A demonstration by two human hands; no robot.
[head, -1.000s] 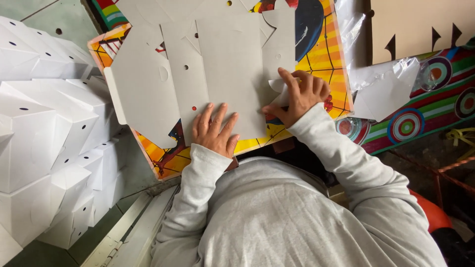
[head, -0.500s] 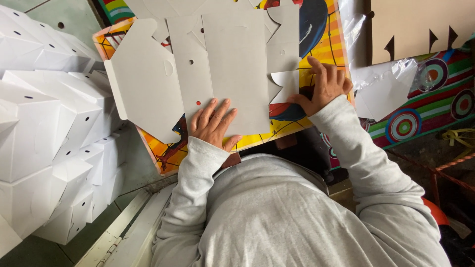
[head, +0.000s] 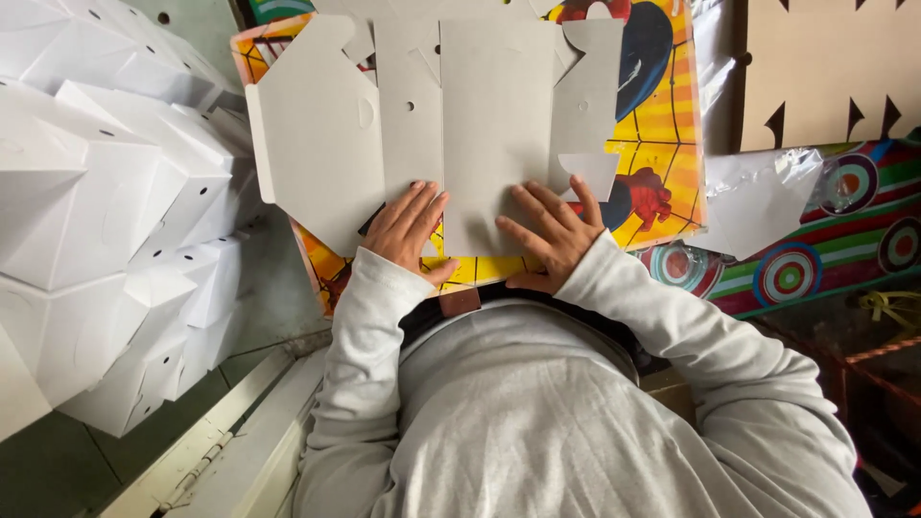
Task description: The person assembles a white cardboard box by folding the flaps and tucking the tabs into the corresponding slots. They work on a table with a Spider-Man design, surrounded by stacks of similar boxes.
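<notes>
A flat grey die-cut cardboard box blank [head: 480, 125] lies on a stack of colourful printed sheets [head: 662, 115]. Its middle panel is folded over toward me. My left hand [head: 408, 228] rests palm down on the blank's near left part, fingers spread. My right hand [head: 552, 235] presses flat on the folded panel's near right corner, fingers apart. A small white tab [head: 590, 175] of the blank sticks out just beyond my right fingers. Both arms wear light grey sleeves.
Several folded white boxes [head: 106, 221] are piled at the left. A brown cardboard sheet [head: 835, 67] with notches lies at the far right, above clear plastic wrap [head: 758, 197] and a striped cloth with rings [head: 844, 230].
My right hand came back from the far right edge of the blank to its near middle. My left hand shifted slightly left. The middle panel now lies folded flat.
</notes>
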